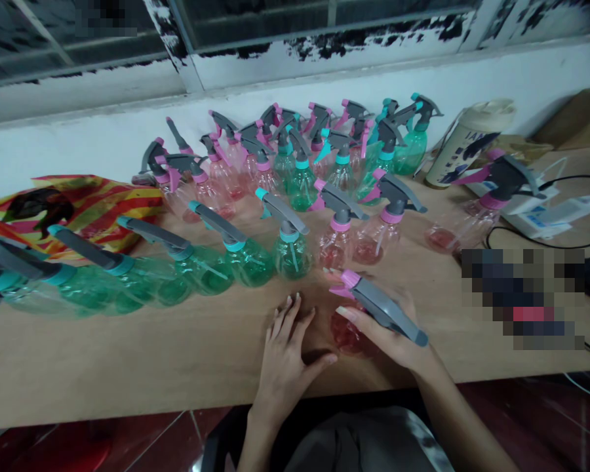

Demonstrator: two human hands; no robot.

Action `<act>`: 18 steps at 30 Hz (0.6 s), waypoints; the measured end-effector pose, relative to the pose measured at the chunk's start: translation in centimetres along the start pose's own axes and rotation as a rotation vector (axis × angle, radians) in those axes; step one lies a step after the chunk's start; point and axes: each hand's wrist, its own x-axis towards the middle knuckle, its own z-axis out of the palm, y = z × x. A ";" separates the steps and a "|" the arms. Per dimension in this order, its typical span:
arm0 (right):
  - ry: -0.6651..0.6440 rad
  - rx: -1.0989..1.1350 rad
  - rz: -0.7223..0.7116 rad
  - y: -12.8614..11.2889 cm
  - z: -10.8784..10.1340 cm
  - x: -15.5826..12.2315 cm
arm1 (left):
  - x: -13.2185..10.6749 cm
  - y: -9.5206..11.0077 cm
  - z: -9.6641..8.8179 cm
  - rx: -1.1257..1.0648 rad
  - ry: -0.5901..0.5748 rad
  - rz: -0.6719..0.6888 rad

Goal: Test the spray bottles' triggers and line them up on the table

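Note:
My right hand [391,337] is wrapped round a pink spray bottle [347,331] near the front of the table. Its grey and pink trigger head tilts over the hand, and part of the bottle is hidden by my fingers. Just left of it, my left hand [288,351] lies with fingers spread on the tabletop, holding nothing. Beyond my hands stands a green spray bottle [292,255], beside two pink spray bottles [335,246]. A row of several green spray bottles [209,269] stretches off to the left.
Several pink and green spray bottles [302,187] crowd by the wall. One pink spray bottle [442,236] stands apart at right. A white tumbler [465,144], white power strips [535,210] and cables are behind it. A striped plastic bag [98,203] lies at left on the wooden table [177,367].

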 end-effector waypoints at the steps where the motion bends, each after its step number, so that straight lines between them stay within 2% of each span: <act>1: -0.003 0.002 0.000 0.0 0.0 0.0 | 0.0 0.0 0.0 -0.002 0.001 0.001; 13: -0.018 -0.005 0.004 -0.4 -0.1 0.1 | 0.0 -0.1 0.1 -0.012 -0.006 0.003; 18: -0.021 0.026 0.055 -0.9 0.0 0.4 | 0.0 0.0 0.1 -0.018 -0.008 -0.005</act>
